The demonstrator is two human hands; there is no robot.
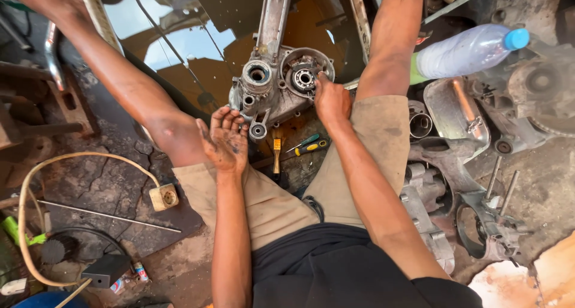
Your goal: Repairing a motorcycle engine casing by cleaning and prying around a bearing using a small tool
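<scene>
The person's dark shirt (353,272) and tan shorts (281,206) filled the lower frame. The left hand (226,141) lay open, palm up, greasy and holding nothing, just beside the engine casing (277,89). The right hand (331,101) had its fingers pinched at the rim of the bearing (303,79) in the rough cast-metal casing, which sat on the floor between the knees. A brush (277,152) and screwdrivers (310,145) lay below it. A plastic bottle (467,50) and metal parts (455,206) crowded the right; cracked floor (108,176) lay freer to the left.
</scene>
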